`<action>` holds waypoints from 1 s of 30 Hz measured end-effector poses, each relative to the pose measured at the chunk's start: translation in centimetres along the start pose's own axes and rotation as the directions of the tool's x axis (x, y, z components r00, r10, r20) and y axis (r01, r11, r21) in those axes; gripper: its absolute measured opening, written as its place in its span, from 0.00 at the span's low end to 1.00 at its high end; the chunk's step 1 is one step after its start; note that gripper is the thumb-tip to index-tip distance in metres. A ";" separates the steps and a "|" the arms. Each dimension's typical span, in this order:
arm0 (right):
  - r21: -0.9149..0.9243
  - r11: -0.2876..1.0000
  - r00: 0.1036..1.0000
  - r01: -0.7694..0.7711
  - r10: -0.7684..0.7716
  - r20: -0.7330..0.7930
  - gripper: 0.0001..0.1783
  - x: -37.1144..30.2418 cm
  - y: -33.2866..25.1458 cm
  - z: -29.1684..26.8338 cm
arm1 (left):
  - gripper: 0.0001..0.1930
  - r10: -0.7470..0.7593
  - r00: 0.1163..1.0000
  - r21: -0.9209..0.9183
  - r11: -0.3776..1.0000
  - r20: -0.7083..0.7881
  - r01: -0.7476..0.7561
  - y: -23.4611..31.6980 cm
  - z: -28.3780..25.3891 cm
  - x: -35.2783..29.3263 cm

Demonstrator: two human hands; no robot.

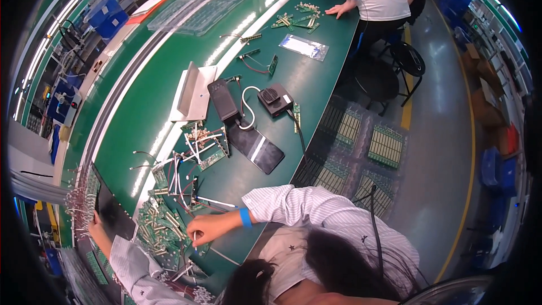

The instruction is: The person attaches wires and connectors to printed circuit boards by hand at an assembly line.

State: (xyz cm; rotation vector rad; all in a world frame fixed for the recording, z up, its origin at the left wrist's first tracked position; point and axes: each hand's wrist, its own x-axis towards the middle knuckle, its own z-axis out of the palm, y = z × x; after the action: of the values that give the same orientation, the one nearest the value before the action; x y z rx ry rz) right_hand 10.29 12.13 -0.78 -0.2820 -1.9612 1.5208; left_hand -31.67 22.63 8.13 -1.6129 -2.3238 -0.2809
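While right hand [204, 230] pinches something pale [195, 236] beside the board pile [161, 221], a bump could scatter it; left hand [98, 229] grip, can't tell.

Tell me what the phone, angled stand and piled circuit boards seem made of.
Phone: glossy, likely glass-fronted; it mirrors a bright strip.
Angled stand: smooth, pale, thin-edged; perhaps metal, possibly plastic.
Piled circuit boards: probably rigid laminate, by their flat green faces; finish unclear.
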 end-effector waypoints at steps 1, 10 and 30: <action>0.003 1.000 1.000 0.007 -0.007 0.023 0.11 0.2 -0.1 0.4 | 0.20 -0.075 0.997 -0.175 0.981 0.022 0.078 -1.4 -1.0 1.7; -0.210 0.953 0.955 0.217 -0.252 -0.155 0.11 -0.2 -1.9 -1.4 | 0.15 -0.179 0.869 -0.858 -0.338 0.462 0.386 -0.1 -9.3 -0.9; 0.597 0.642 0.658 0.481 0.185 -0.730 0.16 -10.4 -13.2 -8.4 | 0.13 0.643 0.625 -0.726 -0.152 0.443 0.671 32.9 -16.6 -20.3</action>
State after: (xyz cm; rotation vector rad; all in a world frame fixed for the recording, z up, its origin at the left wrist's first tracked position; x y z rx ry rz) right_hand 26.11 9.23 8.98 -0.2747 -0.5622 1.5972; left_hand 7.92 10.90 16.29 -2.7616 -2.5973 -2.7863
